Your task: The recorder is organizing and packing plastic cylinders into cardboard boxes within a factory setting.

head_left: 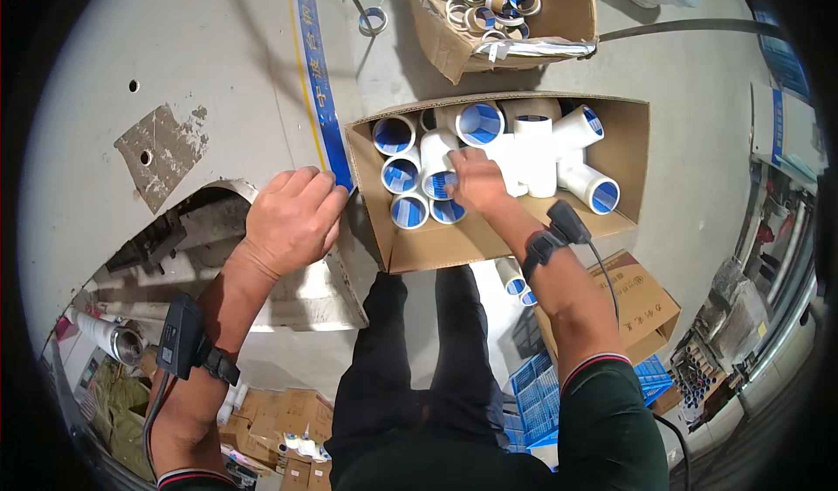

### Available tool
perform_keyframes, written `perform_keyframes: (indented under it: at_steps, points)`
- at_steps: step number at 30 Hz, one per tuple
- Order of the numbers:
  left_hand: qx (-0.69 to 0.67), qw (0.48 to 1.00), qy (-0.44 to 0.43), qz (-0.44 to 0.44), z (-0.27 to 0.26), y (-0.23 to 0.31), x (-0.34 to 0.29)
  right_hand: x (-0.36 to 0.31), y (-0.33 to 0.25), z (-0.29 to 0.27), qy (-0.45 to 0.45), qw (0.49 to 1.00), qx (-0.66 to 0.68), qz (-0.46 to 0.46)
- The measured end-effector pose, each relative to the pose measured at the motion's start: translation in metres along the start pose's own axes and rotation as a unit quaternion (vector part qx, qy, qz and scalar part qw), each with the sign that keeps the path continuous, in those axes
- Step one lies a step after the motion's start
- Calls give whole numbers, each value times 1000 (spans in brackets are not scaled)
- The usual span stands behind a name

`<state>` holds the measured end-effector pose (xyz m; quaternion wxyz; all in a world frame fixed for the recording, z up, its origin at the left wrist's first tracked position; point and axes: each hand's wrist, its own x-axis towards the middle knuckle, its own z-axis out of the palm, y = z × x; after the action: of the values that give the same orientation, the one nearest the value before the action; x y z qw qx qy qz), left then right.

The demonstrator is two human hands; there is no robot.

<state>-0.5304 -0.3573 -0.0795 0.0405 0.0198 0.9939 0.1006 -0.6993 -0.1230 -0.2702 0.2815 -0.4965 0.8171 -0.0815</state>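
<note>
My left hand (297,216) is closed, fingers curled at the lower end of a blue strip (316,76) along the edge of a pale panel (236,46). What its fingers hold, if anything, is hidden. Ahead of me, an open cardboard box (454,245) holds several white rolls with blue-lined hollow cores. Reaching over its near side, my right hand (478,179) has its fingers closed around one white roll (438,149) near the middle. Other white rolls (535,155) lie and stand at odd angles in the box's right half.
Beyond the box, another carton (436,46) holds many short rings with blue surfaces. One loose ring (373,21) lies beside it. A closed brown carton (633,303) and blue plastic crates (537,399) are at my right. The panel has a large cutout near my left forearm.
</note>
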Motion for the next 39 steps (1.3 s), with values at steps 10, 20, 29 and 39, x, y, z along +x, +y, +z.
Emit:
perform_keyframes:
  at_steps: [10, 20, 29, 39]
  points:
    - [-15, 1000, 6, -4, 2, 1, -1, 44, 9, 27, -189, 978, -82, 20]
    - [-6, 1000, 19, 2, 7, -5, 1, 64, -42, 30, -147, 983, 23, 112]
    - [-3, 999, 26, -33, 10, -2, -11, 106, -4, 62, -259, 965, -39, 5]
    - [-34, 999, 34, -15, 16, -7, -2, 94, 25, 40, -197, 972, -126, 8]
